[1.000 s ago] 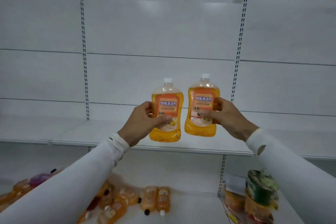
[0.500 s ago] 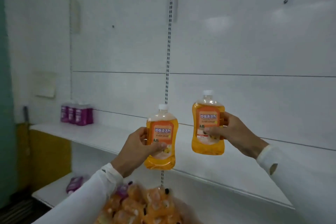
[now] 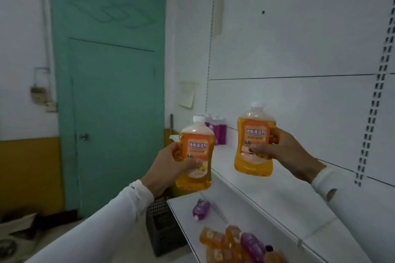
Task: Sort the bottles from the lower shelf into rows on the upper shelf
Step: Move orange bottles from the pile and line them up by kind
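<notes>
While both hands carry upright | left hand (image 3: 168, 165) clamped on orange floor-cleaner bottle (image 3: 195, 156) | right hand (image 3: 284, 151) clamped on second orange bottle (image 3: 254, 141), above upper shelf (image 3: 256, 186) | advice: set down beside purple bottles (image 3: 215, 130) ahead, labels forward.

The orange bottle in the left hand (image 3: 195, 153) has an orange label with white characters 地板清洁剂. The orange bottle in the right hand (image 3: 254, 141) carries the same characters 地板清洁剂. The smaller print below is too blurred to read
</notes>
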Tool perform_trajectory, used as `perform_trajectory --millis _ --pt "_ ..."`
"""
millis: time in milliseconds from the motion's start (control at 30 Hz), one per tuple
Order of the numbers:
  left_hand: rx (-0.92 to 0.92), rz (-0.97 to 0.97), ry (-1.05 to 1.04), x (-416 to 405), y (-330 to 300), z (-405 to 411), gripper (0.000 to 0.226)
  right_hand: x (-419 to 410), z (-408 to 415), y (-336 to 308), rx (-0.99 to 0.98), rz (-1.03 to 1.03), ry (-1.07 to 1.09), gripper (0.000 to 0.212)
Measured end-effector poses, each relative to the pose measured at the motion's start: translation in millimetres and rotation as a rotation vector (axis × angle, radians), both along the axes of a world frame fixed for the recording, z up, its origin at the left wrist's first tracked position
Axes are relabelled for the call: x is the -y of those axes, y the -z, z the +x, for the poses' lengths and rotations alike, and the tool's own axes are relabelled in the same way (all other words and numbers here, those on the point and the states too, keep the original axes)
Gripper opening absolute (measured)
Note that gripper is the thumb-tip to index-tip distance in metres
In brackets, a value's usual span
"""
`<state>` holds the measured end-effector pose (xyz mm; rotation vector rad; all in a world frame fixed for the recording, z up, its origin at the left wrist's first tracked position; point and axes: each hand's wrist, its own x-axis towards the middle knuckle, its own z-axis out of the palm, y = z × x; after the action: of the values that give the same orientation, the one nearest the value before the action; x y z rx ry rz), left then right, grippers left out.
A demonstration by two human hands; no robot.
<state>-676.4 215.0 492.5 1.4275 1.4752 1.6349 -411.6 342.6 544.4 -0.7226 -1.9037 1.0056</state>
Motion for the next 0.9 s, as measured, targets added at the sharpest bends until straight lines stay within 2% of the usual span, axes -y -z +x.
perform_trajectory --millis 67,233,367,467,567,633,900 --pt "0.011 -0.007 -0.032 -20 7 -31 0.05 -29 -38 10 -0.004 -0.016 -0.023 0.063" --pt "-0.005 -0.015 -0.006 -96 27 -107 0.055 -98 -119 42 0.006 -0.045 -0.017 0.053" --pt "-0.032 -0.018 0.092 -177 33 -156 0.056 -148 -155 48 0.008 -0.058 0.09 0.051" --pt "-0.035 -0.046 0.2 -240 28 -173 0.064 -182 -161 43 -0.027 -0.068 0.228 0.051" --pt "-0.021 -0.048 0.276 -302 26 -170 0.042 -209 -152 35 -0.018 -0.091 0.328 0.05" --pt "-0.016 -0.051 0.337 -339 28 -164 0.037 -227 -144 35 -0.02 -0.1 0.405 0.05" --pt "-0.044 -0.114 0.539 -471 55 -137 0.048 -302 -123 77 -0.023 -0.167 0.581 0.053"
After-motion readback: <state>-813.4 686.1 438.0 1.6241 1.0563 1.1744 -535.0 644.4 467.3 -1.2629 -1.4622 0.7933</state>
